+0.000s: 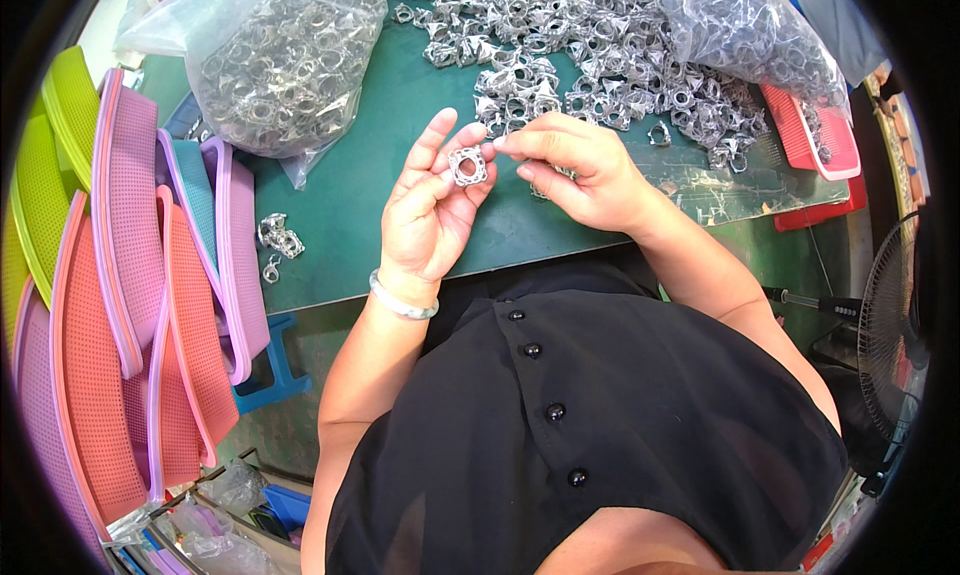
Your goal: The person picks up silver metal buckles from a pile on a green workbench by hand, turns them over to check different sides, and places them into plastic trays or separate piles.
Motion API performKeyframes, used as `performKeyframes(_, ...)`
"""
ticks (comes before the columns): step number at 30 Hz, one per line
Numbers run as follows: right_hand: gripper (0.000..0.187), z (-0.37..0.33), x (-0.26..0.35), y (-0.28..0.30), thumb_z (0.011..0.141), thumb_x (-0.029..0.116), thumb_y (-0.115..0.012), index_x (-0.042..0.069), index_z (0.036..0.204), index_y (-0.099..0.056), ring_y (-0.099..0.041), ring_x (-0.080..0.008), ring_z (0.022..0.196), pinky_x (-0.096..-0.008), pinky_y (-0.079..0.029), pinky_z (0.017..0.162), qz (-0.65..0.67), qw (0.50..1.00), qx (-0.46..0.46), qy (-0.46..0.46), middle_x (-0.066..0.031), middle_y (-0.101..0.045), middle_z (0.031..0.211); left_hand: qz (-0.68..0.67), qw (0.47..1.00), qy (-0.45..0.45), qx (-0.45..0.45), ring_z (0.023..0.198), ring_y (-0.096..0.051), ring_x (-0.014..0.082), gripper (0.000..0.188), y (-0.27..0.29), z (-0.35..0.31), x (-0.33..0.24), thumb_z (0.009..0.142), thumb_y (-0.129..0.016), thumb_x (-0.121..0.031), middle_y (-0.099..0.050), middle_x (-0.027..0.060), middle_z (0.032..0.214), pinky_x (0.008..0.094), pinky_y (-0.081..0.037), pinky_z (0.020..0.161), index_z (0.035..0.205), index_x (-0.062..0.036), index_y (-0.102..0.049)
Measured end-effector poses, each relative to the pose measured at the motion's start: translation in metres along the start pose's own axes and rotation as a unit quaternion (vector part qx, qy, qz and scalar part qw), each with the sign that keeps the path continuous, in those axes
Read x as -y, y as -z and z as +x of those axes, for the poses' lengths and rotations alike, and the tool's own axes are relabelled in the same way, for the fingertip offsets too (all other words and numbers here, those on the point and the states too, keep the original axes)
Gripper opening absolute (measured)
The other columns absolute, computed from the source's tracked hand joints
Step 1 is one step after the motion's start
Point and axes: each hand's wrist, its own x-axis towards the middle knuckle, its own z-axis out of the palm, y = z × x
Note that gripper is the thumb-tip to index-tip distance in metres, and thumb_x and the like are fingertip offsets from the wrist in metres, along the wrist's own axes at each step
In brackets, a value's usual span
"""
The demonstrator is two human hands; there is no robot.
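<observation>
My left hand (430,210) is raised palm-up over the green table (350,205), its fingertips holding a small square silver metal part (467,165) with a hole in the middle. My right hand (580,170) meets it from the right, thumb and forefinger pinched at the part's right edge. A pale bangle (402,302) circles my left wrist. Just beyond the hands lies a heap of several similar silver parts (570,45).
A clear plastic bag of metal parts (285,60) sits at the back left, another bag (750,30) at the back right over a red tray (815,135). Stacked pink, orange and green mesh baskets (130,275) stand at left. A few loose parts (278,240) lie near them. A fan (895,335) stands at right.
</observation>
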Motion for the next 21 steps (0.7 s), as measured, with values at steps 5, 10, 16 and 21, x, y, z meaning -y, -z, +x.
performKeyframes(5, 0.020, -0.004, -0.004, 0.006, 0.075, 0.000, -0.060, 0.003, 0.095, -0.061, -0.058, -0.0200, 0.066, -0.0275, -0.046, 0.058, -0.004, 1.000, -0.018, -0.021, -0.0074, -0.058, 0.079, -0.002, 1.000, 0.007, -0.006, 0.110, -0.049, 0.0300, 0.051, 0.000, -0.001, 0.000, 0.081, -0.036, 0.006, -0.045, 0.0194, 0.125, 0.0407, -0.041, 0.095, 0.131, -0.0035, -0.034)
performKeyframes(10, 0.020, -0.009, -0.007, 0.011, 0.075, 0.000, -0.060, 0.003, 0.095, -0.062, -0.058, -0.0195, 0.066, -0.0266, -0.046, 0.058, -0.032, 0.999, -0.024, -0.021, -0.0070, -0.059, 0.078, 0.006, 1.000, 0.009, -0.016, 0.110, -0.049, 0.0305, 0.052, -0.001, -0.002, 0.001, 0.079, -0.034, 0.007, -0.045, 0.0195, 0.125, 0.0418, -0.040, 0.095, 0.130, -0.0028, -0.036)
performKeyframes(16, 0.019, -0.015, -0.007, 0.014, 0.075, 0.000, -0.059, 0.004, 0.094, -0.062, -0.058, -0.0183, 0.064, -0.0264, -0.046, 0.058, -0.024, 0.998, -0.041, -0.039, -0.0064, -0.059, 0.076, 0.013, 1.000, 0.013, -0.025, 0.111, -0.048, 0.0311, 0.052, -0.002, -0.003, 0.003, 0.077, -0.033, 0.007, -0.046, 0.0202, 0.124, 0.0435, -0.039, 0.096, 0.128, -0.0023, -0.039)
performKeyframes(21, 0.021, -0.018, -0.009, 0.018, 0.075, -0.006, -0.057, 0.000, 0.095, -0.062, -0.058, -0.0171, 0.068, -0.0255, -0.045, 0.060, -0.031, 0.998, -0.037, -0.046, -0.0094, -0.061, 0.081, 0.059, 0.995, 0.061, -0.045, 0.103, -0.052, 0.0250, 0.042, -0.008, -0.001, 0.002, 0.082, -0.042, -0.004, -0.052, 0.0159, 0.114, 0.0389, -0.045, 0.087, 0.124, -0.0013, -0.043)
